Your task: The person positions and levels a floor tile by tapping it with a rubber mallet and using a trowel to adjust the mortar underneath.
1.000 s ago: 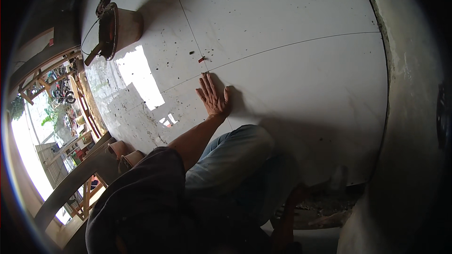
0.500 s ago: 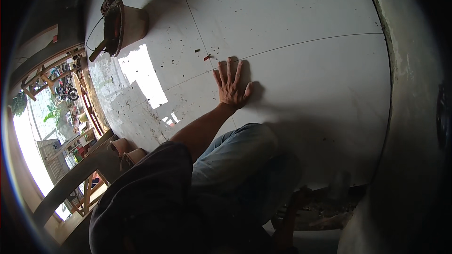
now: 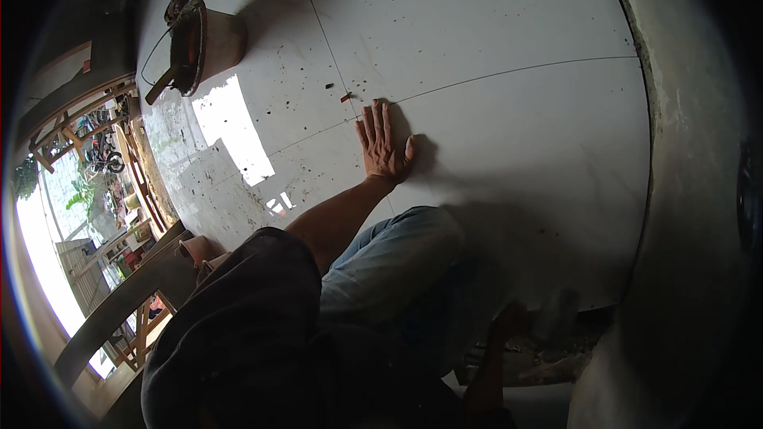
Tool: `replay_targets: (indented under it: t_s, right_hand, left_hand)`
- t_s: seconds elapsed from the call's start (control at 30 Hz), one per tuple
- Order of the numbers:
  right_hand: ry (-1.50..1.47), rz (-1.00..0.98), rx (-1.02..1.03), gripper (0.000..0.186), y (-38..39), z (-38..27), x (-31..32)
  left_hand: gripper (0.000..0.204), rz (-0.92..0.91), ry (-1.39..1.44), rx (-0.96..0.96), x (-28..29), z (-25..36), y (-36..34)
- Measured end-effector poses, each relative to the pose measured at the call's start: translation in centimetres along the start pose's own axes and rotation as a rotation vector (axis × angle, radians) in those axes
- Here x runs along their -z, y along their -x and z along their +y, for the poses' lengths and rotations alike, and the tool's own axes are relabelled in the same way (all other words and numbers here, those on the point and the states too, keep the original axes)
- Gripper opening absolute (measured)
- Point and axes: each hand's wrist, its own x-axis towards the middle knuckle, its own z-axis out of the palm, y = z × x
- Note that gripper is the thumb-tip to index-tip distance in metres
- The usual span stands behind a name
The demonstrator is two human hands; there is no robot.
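My left hand (image 3: 383,143) lies flat with spread fingers on a white marbled tile (image 3: 524,127), its fingertips by the crossing of two joint lines. Just beyond them is a small red piece (image 3: 345,98), probably a spacer, among dark crumbs. In shadow at the lower right, my right hand (image 3: 505,326) is closed round what looks like the handle of a mallet (image 3: 560,310); the mallet's head is blurred and hovers near the tile's edge.
A dirty bucket (image 3: 222,44) with a stick and a dark tool stands at upper left. More buckets (image 3: 193,249) are at lower left. A rough wall (image 3: 687,151) borders the tiles on the right. My bent knee is below my left hand. An opening shows timber and a motorbike (image 3: 107,155).
My left hand has shifted up and to the right since a second ago. My right hand and the mallet have moved slightly, with the mallet's head more blurred now.
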Motion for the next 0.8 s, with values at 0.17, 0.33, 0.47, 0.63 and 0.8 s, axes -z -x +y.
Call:
replay_targets:
  t_s: [0.17,0.33,0.47,0.63,0.8]
  right_hand:
    - [-0.128,0.045,-0.14,0.038,-2.2,-3.7,1.8]
    - [-0.059,-0.244,-0.412,0.035,-5.1,-5.9,4.3]
    - [0.235,-0.149,-0.058,0.036,-4.6,-4.1,4.6]
    - [-0.074,0.011,0.091,0.03,-6.3,1.7,1.8]
    - [-0.081,-0.203,-0.002,0.025,-8.7,-8.3,8.7]
  left_hand:
    - [0.079,0.042,0.017,0.206,-0.8,0.1,1.7]
    - [0.079,0.06,0.025,0.329,-1.3,0.4,1.5]
    - [0.079,0.125,0.019,0.301,-2.0,0.8,1.1]
    - [0.079,0.013,0.041,-0.086,0.9,6.2,-5.3]
    - [0.082,-0.042,-0.014,-0.084,1.1,4.2,-4.8]
